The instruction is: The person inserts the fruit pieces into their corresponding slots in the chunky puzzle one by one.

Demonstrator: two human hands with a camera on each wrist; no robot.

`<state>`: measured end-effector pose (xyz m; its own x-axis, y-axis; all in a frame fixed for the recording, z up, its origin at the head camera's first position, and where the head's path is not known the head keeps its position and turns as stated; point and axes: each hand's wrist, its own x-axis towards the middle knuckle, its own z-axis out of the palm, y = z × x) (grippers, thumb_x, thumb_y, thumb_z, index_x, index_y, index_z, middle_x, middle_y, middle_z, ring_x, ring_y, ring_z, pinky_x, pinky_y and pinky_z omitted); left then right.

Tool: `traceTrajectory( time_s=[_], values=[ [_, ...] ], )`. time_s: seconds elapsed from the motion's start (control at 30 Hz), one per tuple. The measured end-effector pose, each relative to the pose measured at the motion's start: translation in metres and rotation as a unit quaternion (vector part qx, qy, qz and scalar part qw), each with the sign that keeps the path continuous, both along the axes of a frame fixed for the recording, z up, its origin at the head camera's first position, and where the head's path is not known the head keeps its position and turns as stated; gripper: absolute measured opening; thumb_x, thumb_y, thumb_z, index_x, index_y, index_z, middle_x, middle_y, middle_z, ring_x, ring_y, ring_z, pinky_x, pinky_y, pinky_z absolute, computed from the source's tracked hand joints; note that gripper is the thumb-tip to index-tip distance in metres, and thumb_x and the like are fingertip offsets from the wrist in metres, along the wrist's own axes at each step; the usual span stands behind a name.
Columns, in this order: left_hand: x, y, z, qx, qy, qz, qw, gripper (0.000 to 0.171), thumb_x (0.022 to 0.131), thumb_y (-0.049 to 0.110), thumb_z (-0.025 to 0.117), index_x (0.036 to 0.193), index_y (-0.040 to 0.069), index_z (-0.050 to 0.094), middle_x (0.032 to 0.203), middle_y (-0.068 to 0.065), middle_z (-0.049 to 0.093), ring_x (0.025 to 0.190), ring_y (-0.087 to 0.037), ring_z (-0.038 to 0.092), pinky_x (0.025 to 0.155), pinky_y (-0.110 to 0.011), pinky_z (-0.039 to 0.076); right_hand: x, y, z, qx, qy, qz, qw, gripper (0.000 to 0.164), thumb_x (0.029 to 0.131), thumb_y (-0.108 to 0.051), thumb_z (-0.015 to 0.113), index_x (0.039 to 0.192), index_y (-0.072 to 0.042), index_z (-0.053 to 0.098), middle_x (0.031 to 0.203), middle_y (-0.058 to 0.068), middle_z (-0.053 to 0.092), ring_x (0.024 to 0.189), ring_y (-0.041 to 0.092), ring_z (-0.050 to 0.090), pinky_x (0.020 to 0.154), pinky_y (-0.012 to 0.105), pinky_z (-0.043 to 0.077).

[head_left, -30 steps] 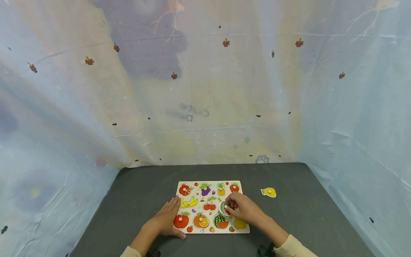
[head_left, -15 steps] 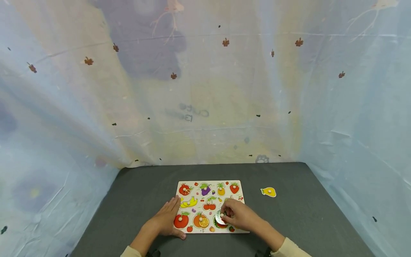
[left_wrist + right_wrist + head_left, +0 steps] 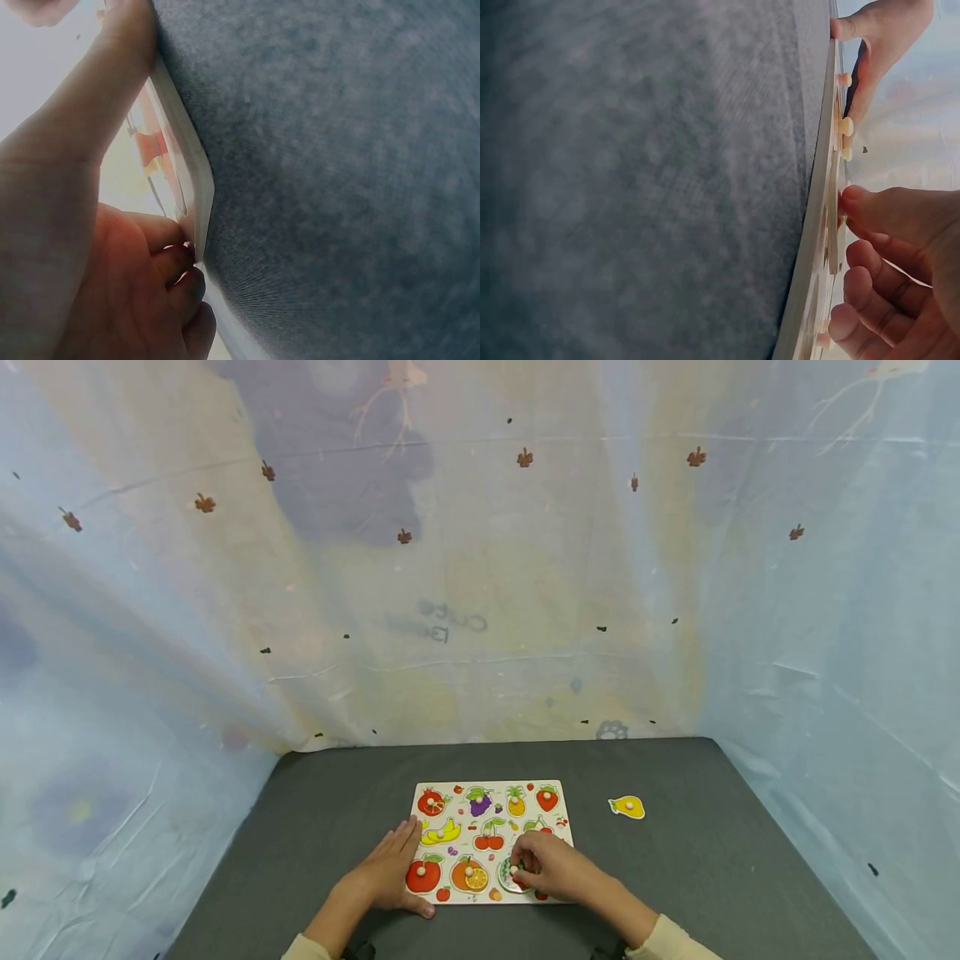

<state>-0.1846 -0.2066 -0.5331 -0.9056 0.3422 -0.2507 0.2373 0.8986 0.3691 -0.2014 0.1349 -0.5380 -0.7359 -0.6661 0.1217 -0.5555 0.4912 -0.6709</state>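
A white wooden fruit puzzle board lies on the dark grey table. My right hand pinches the small knob of a round watermelon piece over the watermelon picture near the board's front right. In the right wrist view, that piece sits slightly raised from the board's surface. At the left edge of the board rests my left hand, fingers extended along it and thumb at the near corner. The right hand covers the board's front right corner in the head view.
A yellow pear-shaped knobbed piece lies on the table to the right of the board. Other fruit pieces, such as the orange and the bananas, sit in the board. A patterned cloth hangs behind and at both sides.
My right hand has moved the watermelon piece toward me and slightly left, down onto the watermelon picture. The left hand has stayed at the board's edge.
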Motion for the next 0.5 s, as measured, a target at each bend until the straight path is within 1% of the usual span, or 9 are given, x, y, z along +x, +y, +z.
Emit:
traceTrajectory(
  time_s=[0.13,0.37,0.5],
  values=[
    [0.0004,0.0003,0.0006,0.002,0.001,0.0,1.0,0.143,0.065,0.064,0.098,0.168,-0.004,0.024,0.177,-0.023,0.018,0.164,-0.04,0.018,0.132,-0.057,0.019,-0.0001,-0.0009,-0.0002,0.004,-0.003,-0.001,1.0,0.014,0.096,-0.016,0.084,0.098,-0.016,0.069,0.082,-0.012,0.057,0.069,0.0,0.052,0.062,0.019,0.048],
    [-0.0005,0.0001,-0.001,-0.004,0.0,-0.003,1.0,0.143,0.066,0.065,0.097,0.168,-0.004,0.024,0.177,-0.023,0.018,0.164,-0.04,0.018,0.132,-0.057,0.019,0.0006,-0.0034,0.0003,0.009,-0.025,-0.006,1.0,0.014,0.096,-0.015,0.083,0.098,-0.015,0.069,0.081,-0.009,0.057,0.069,0.0,0.052,0.063,0.021,0.049],
    [-0.0009,-0.0003,-0.0018,-0.006,0.0,-0.003,1.0,0.143,0.066,0.065,0.097,0.168,-0.003,0.024,0.177,-0.022,0.018,0.164,-0.04,0.018,0.132,-0.057,0.018,0.0006,-0.0052,0.0009,0.013,-0.031,-0.01,0.999,0.014,0.096,-0.014,0.083,0.097,-0.015,0.069,0.08,-0.01,0.057,0.068,0.0,0.052,0.063,0.021,0.048]
  ],
)
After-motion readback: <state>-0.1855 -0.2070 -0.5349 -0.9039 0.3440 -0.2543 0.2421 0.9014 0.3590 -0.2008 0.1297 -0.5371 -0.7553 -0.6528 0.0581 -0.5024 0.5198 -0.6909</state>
